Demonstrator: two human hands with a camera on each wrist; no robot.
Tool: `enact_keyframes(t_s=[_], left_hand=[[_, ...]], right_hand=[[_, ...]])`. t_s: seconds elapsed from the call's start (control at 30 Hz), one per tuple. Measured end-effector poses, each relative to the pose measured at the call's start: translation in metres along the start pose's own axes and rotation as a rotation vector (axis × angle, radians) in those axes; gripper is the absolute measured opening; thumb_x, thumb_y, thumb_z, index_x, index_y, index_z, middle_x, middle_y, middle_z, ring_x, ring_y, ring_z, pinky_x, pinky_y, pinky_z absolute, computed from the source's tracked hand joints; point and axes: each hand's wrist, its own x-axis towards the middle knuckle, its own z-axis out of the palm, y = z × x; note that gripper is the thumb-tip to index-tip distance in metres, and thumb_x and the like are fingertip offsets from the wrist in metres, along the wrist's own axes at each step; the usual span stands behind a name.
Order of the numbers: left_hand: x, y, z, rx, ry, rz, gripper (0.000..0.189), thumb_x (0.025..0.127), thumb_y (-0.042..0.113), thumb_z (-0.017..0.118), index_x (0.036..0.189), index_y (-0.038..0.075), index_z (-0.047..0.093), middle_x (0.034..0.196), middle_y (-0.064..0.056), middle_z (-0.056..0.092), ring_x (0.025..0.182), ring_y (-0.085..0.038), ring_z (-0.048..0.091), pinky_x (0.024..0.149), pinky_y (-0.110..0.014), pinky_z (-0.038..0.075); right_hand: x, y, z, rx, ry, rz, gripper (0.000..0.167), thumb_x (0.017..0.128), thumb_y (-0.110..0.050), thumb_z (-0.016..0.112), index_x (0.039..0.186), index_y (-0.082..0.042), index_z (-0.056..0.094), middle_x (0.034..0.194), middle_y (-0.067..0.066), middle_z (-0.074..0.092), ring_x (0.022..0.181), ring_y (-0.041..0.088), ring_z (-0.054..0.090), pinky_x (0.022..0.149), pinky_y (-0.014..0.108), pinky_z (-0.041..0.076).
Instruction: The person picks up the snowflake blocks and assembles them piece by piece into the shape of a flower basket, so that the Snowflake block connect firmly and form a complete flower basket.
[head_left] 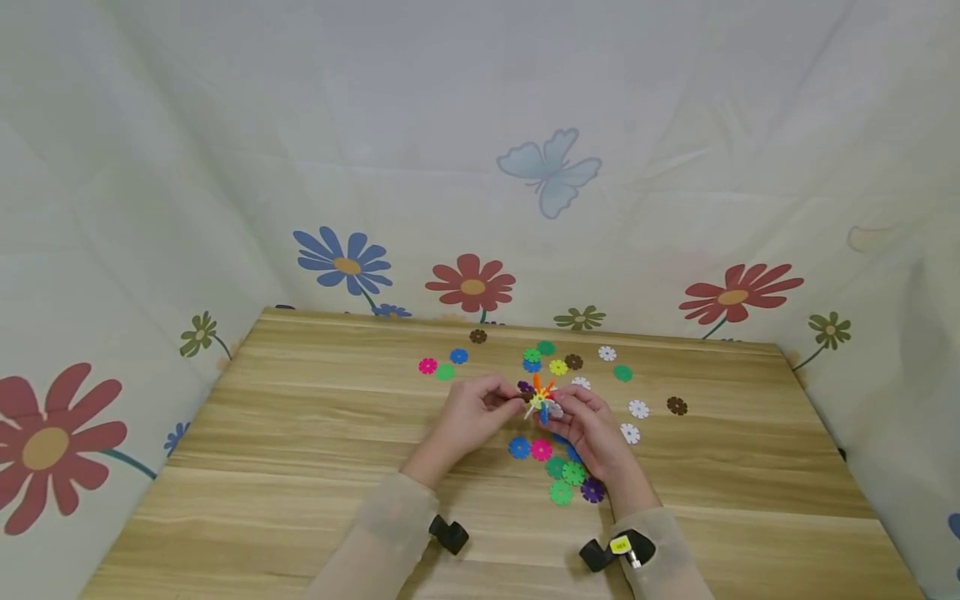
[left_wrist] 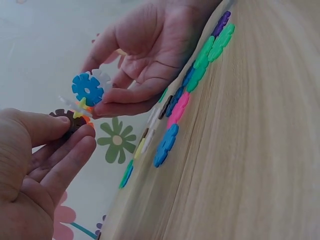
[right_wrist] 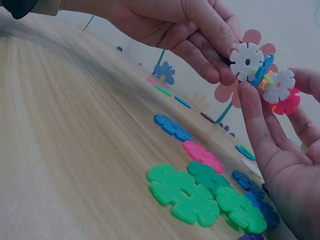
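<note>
Above the table, both hands hold a cluster of joined, notched plastic discs around a yellow one. My left hand pinches a brown disc between thumb and fingers at the cluster's left side. On the other side, my right hand grips the cluster with its thumb and fingers. A blue disc stands out from the cluster in the left wrist view. In the right wrist view a white disc and a pink disc also show. Fingers partly hide the joints.
Loose discs lie on the wooden table. Below the hands are a blue disc, a pink disc, several green ones and a purple disc. More are scattered behind and right, including a brown disc. A flowered curtain hangs behind.
</note>
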Motion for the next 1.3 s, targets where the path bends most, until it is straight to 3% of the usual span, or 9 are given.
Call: enact_keyframes(t_s=[0.47, 0.8, 1.03, 1.3], left_hand=[[-0.0001, 0.0008, 0.005, -0.042, 0.039, 0.011, 0.004, 0.1, 0.003, 0.079, 0.096, 0.002, 0.078, 0.097, -0.006, 0.081, 0.085, -0.015, 0.078, 0.077, -0.028, 0.065], [-0.0015, -0.0002, 0.0073, -0.076, 0.063, 0.02, 0.007, 0.099, 0.001, 0.079, 0.094, 0.005, 0.078, 0.096, -0.009, 0.081, 0.085, -0.026, 0.078, 0.074, -0.026, 0.064], [-0.0017, -0.0043, 0.0083, -0.074, 0.066, 0.003, 0.005, 0.1, -0.001, 0.078, 0.095, 0.002, 0.078, 0.096, -0.009, 0.081, 0.084, -0.023, 0.078, 0.074, -0.027, 0.064], [-0.0019, -0.0074, 0.0084, -0.1, 0.075, 0.03, 0.005, 0.099, 0.002, 0.08, 0.094, 0.002, 0.079, 0.094, -0.009, 0.08, 0.081, -0.017, 0.077, 0.073, -0.027, 0.064]], right_hand=[[-0.0002, -0.0017, 0.0007, -0.023, 0.003, 0.009, 0.022, 0.115, -0.012, 0.057, 0.102, -0.017, 0.074, 0.101, -0.001, 0.076, 0.094, 0.012, 0.077, 0.093, 0.032, 0.064], [-0.0015, -0.0015, -0.0004, -0.012, -0.01, 0.018, 0.022, 0.114, -0.013, 0.059, 0.099, -0.016, 0.074, 0.102, 0.001, 0.077, 0.099, 0.017, 0.079, 0.093, 0.032, 0.064], [-0.0023, -0.0026, -0.0005, 0.014, -0.046, 0.028, 0.026, 0.115, -0.011, 0.056, 0.098, -0.015, 0.076, 0.104, 0.001, 0.078, 0.102, 0.017, 0.079, 0.096, 0.034, 0.063], [-0.0031, -0.0044, -0.0023, 0.041, -0.051, 0.095, 0.025, 0.116, -0.014, 0.055, 0.1, -0.016, 0.074, 0.105, 0.001, 0.075, 0.104, 0.016, 0.077, 0.099, 0.034, 0.061]])
